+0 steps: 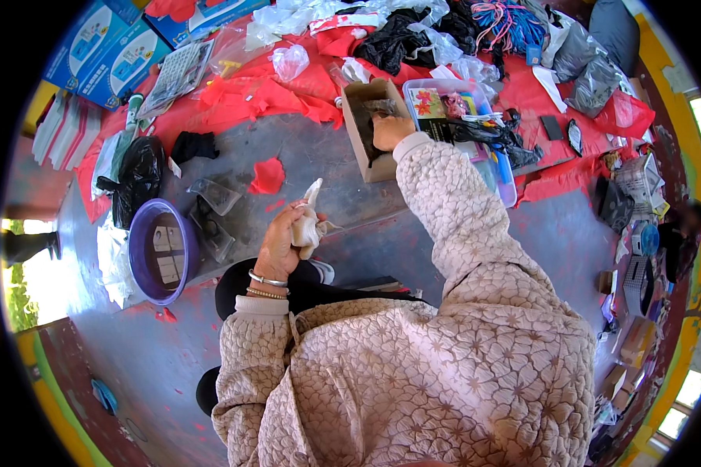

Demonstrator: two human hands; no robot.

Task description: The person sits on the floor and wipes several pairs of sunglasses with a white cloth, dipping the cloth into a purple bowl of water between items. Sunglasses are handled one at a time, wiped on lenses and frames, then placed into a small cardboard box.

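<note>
A crumpled white cloth [307, 232] is gripped in my left hand [279, 243], which is held over my lap with bangles on the wrist. One twisted end of the cloth points up past the fingers. My right hand [392, 132] reaches over the right edge of an open brown cardboard box [382, 170], its fingers curled down inside. What those fingers hold, if anything, I cannot make out. Close by them in the box lies a greyish crumpled piece [379, 107], and the box's bottom looks dark.
Right of the box stands a clear plastic bin [506, 187] of packets and black plastic. A purple basin [136, 253] with pale blocks sits at the left, near a black bag [142, 167]. Red sheeting [273, 97], plastic bags and blue cartons [105, 50] fill the far side.
</note>
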